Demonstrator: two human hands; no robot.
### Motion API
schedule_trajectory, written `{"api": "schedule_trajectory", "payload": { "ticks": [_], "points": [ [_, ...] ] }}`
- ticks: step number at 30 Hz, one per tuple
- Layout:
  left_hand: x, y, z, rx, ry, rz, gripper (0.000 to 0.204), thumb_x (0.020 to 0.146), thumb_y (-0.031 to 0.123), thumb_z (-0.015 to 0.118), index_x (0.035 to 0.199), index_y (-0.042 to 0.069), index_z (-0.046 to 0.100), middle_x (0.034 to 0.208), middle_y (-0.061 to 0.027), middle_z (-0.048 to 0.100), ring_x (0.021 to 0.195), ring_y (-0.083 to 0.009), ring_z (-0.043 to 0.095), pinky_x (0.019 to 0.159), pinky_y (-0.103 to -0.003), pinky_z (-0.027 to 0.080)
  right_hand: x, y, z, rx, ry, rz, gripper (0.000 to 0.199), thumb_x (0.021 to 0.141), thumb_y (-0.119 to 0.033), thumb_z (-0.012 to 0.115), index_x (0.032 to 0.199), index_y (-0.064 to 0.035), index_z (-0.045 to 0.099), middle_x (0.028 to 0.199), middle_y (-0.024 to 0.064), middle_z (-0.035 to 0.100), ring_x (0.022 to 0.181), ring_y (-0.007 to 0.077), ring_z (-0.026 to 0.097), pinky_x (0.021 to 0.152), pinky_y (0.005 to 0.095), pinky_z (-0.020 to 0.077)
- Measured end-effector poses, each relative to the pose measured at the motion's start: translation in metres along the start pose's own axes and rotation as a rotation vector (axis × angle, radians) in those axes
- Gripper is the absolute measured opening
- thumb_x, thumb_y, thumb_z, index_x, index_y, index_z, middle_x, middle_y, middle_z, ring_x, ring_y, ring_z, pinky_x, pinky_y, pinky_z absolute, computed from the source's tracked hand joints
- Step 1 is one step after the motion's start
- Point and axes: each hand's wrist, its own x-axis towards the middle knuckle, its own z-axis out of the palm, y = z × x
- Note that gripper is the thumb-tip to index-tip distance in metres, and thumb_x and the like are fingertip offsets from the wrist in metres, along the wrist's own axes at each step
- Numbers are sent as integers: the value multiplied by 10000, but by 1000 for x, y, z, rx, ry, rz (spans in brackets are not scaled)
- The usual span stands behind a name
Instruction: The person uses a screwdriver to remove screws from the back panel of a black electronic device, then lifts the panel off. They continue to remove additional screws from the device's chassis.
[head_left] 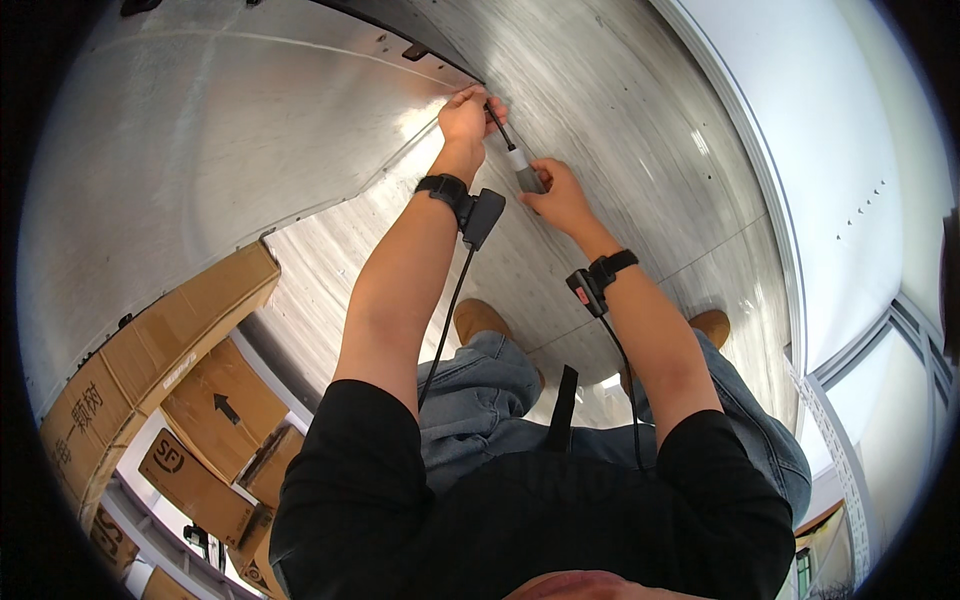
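Observation:
In my right hand (562, 195) is the grey handle of a screwdriver (526, 172), with fingers and thumb closed around it. Its thin dark shaft slants up and left from a pale collar. My left hand (466, 118) closes its fingers about the far end of that shaft, against the edge of a large shiny metal panel (200, 130). The tip is hidden there, and I cannot see whether a screw is on it. Black straps with small dark boxes and cables sit on both my wrists.
Wood-look floor (640, 150) runs below and beyond my hands. A white curved panel (830, 130) stands to the right. Cardboard boxes (225, 410) are stacked at lower left, beside a long carton (150, 350) along the metal panel. My brown shoes (480, 318) are beneath me.

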Motion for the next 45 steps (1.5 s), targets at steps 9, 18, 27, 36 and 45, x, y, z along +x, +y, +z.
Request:
{"api": "schedule_trajectory", "payload": {
  "ticks": [9,18,27,36,45],
  "points": [
    [-37,3,61,72,-252,18,216,959,143,469,1093,5,567,931,-136,629,826,-271,671,729,-355,574,-34,17,-59,517,71,160,416,750,-78,631,1155,-21,554,997,85,584,840,176,551,696,319,481],
    [-107,-4,208,315,-867,120,227,942,179,539,1073,14,623,958,-84,660,845,-182,638,744,-293,521,-136,22,-179,691,430,55,258,815,-108,595,1062,-37,586,775,17,524,673,112,501,539,280,429],
    [-221,-71,335,594,-1076,709,153,857,137,646,946,23,696,821,-46,675,722,-119,605,682,-268,504,-216,71,-212,1056,912,-204,264,806,-60,529,1065,-33,575,741,23,530,653,111,518,509,262,428],
    [-241,-136,391,751,-998,1573,75,767,150,714,834,119,720,751,-4,637,783,-209,551,734,-334,443,-227,98,-215,1264,1068,-253,301,781,-45,513,1078,-19,552,763,36,539,654,117,522,494,259,425],
    [-230,-149,389,764,-944,1721,94,764,151,707,854,123,717,767,3,602,838,-220,528,787,-371,393,-233,103,-191,1222,1061,-234,323,782,-82,511,1099,-32,542,800,40,538,675,119,520,515,256,421]
  ]
}}
